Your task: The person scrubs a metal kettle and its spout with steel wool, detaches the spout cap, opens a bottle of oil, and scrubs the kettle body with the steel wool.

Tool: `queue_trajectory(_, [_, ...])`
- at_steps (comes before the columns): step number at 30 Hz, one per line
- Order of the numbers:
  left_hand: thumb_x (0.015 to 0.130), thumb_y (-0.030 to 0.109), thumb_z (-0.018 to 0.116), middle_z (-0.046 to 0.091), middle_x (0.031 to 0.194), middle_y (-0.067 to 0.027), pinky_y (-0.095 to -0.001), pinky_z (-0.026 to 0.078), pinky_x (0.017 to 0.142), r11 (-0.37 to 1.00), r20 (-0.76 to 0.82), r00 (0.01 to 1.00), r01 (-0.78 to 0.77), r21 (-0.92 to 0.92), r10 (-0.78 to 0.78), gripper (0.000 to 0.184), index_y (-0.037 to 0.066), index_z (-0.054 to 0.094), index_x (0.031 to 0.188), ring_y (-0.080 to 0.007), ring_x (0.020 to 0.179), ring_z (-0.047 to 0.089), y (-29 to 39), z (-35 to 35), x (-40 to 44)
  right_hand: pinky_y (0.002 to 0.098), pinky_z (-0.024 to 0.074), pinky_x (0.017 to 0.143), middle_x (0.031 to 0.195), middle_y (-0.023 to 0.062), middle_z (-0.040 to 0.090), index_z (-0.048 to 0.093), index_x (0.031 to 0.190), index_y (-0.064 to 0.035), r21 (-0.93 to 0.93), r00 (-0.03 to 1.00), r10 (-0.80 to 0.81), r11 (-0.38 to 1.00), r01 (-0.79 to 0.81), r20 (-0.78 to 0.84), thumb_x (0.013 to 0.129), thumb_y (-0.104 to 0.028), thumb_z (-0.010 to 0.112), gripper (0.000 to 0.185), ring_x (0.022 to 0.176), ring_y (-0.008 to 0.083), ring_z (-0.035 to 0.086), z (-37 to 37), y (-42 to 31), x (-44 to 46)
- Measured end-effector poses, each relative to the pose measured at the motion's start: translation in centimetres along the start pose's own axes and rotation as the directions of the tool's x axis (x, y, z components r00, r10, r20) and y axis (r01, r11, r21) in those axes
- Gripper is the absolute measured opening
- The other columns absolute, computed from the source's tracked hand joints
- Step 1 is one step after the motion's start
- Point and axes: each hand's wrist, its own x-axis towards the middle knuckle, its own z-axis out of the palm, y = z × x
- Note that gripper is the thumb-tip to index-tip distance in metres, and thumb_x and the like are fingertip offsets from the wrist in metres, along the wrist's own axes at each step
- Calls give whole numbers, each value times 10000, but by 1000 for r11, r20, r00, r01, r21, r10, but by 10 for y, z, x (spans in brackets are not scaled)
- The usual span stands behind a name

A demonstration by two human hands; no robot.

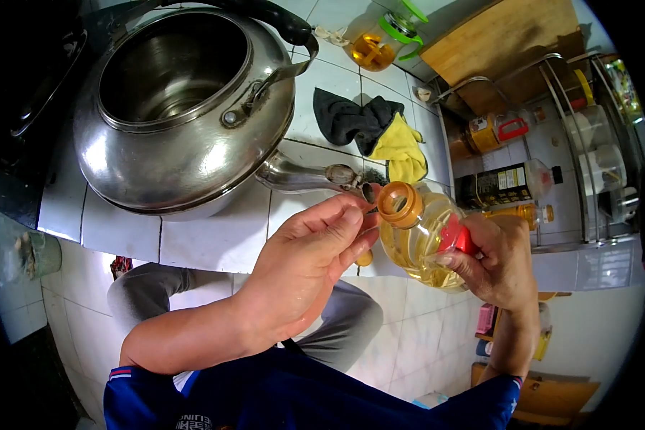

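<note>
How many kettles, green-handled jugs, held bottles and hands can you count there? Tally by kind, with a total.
Kettle: 1
Green-handled jug: 1
Held bottle: 1
Hands (left hand, right hand): 2
Total: 5

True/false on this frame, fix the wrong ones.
1. The right hand grips the bottle by its red handle. True.
2. The kettle has its lid on. False: its top is uncovered.
3. A black-and-yellow cloth lies on the tiled counter. True.
4. The left hand is on the kettle's handle. False: it is near the bottle's mouth.
5. The bottle is capped. False: its mouth is open.
</note>
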Motion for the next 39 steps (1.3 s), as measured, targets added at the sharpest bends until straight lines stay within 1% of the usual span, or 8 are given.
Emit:
queue_trajectory(5, [1051,196,531,586,1099,-14,-315,401,1097,1000,34,999,-4,6,3,183,42,613,1108,-105,1087,536,1,0,0,346,373,463,543,85,482,641,771,-28,-47,1000,-11,999,11,-3,776,-550,765,537,450,234,471,-1,-3,2])
queue_trajectory(8, [1053,199,528,585,1094,-12,-316,397,1101,1000,23,1000,-4,5,4,181,47,617,1093,-100,1083,535,2,3,-1,350,368,461,536,78,471,640,768,-31,-17,1000,3,1000,-3,-12,768,-560,762,543,447,228,471,0,-2,1])
queue_trajectory(10, [1054,201,526,585,1090,-11,-315,396,1102,1000,14,1000,5,6,-5,181,48,618,1085,-99,1077,534,3,4,-1,354,366,460,533,70,465,638,763,-34,-49,1000,-15,999,14,-8,766,-556,764,537,444,223,469,-2,-3,2])
queue_trajectory(20, [1058,213,519,578,1064,-1,-308,390,1099,999,11,1000,27,26,-27,188,52,617,1054,-94,1054,526,5,8,-1,359,365,459,532,69,453,635,758,-36,-64,998,-56,997,54,-20,766,-536,776,520,442,224,473,-6,-7,5])
queue_trajectory(23, [1056,216,523,576,1063,1,-307,389,1099,999,14,1000,22,28,-22,187,53,615,1058,-95,1052,524,5,8,-1,357,367,458,531,66,453,634,759,-38,-65,998,-63,996,62,-6,762,-541,774,522,441,223,473,-7,-8,6])
queue_trajectory(26, [1055,221,528,575,1061,3,-302,389,1093,999,3,1000,26,21,-26,187,55,614,1060,-93,1048,523,5,8,0,357,370,458,530,62,452,635,765,-42,-87,997,-64,994,61,-31,757,-550,771,526,440,222,474,-6,-9,6])
queue_trajectory(32, [1054,231,531,580,1067,10,-294,392,1079,999,20,999,25,26,-25,193,61,619,1082,-89,1044,522,4,7,0,354,372,460,531,61,454,637,775,-45,-92,999,-53,994,52,-8,757,-549,767,520,442,223,472,-8,-9,6])
queue_trajectory(39, [1054,230,530,587,1079,13,-295,388,1084,999,13,1000,22,22,-23,198,61,621,1104,-88,1047,523,3,6,1,357,368,458,530,61,458,625,753,-49,-91,997,-71,993,70,-14,753,-547,767,518,441,227,473,-6,-9,8])
